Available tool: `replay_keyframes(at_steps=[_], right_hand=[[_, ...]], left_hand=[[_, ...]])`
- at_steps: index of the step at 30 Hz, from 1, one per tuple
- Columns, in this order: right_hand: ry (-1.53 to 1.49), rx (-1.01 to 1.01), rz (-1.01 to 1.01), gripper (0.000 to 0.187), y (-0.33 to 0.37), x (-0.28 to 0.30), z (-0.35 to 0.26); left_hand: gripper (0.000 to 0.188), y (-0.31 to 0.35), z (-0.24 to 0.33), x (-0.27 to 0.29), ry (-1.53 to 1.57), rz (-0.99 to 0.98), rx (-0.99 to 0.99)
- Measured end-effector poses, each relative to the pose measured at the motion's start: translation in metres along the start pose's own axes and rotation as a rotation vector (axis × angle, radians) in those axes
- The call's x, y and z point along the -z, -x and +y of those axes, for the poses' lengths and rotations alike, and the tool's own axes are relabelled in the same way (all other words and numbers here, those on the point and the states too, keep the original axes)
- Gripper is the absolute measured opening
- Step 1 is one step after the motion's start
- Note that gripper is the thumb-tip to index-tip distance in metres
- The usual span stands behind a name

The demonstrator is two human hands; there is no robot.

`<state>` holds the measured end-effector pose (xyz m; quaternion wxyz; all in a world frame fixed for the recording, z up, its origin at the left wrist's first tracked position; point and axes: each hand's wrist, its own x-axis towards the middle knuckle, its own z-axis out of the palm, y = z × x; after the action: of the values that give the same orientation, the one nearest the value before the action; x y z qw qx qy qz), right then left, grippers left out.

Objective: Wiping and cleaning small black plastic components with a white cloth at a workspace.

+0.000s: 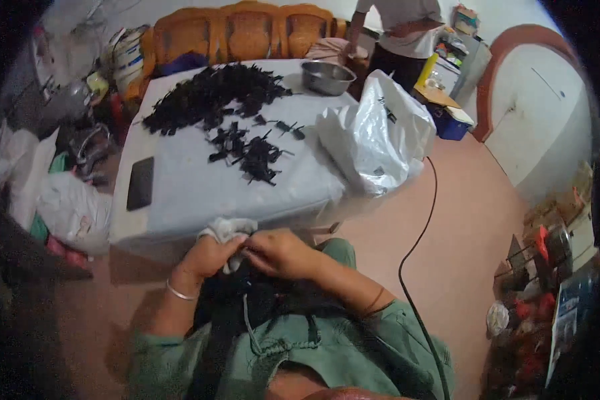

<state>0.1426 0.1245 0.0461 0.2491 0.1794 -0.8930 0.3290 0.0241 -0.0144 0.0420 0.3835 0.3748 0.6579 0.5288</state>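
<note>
A whitish cloth, perhaps a glove (228,228), is bunched between the two hands, just before the table's near edge. The left hand (209,256) grasps it, thumb pressed forward; the right hand (283,253) curls its fingers beside it, though I cannot tell whether they pinch anything. On the table (200,183) lie a smaller cluster of black parts (263,160), a flat dark slab (140,183), a large black heap (213,93) and a metal bowl (328,79).
</note>
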Motion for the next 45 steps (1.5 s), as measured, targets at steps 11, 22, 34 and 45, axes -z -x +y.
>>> replay_keyframes(at_steps=[11,22,34,45], right_hand=[[0.049,0.158,0.15,0.016,-0.003,0.017,-0.002],[-0.421,-0.475,0.156,0.012,0.02,-0.001,0.017],[0.217,0.03,0.184,0.02,-0.014,-0.01,-0.009],[-0.246,-0.487,0.163,0.02,-0.003,-0.004,0.013]], left_hand=[[0.021,-0.007,-0.014,0.014,0.308,0.165,-0.092],[0.026,-0.001,-0.02,-0.003,1.147,-0.233,-0.215],[0.019,-0.008,-0.016,-0.022,0.006,0.355,-0.437],[0.023,0.004,0.0,-0.02,-0.084,0.314,-0.264]])
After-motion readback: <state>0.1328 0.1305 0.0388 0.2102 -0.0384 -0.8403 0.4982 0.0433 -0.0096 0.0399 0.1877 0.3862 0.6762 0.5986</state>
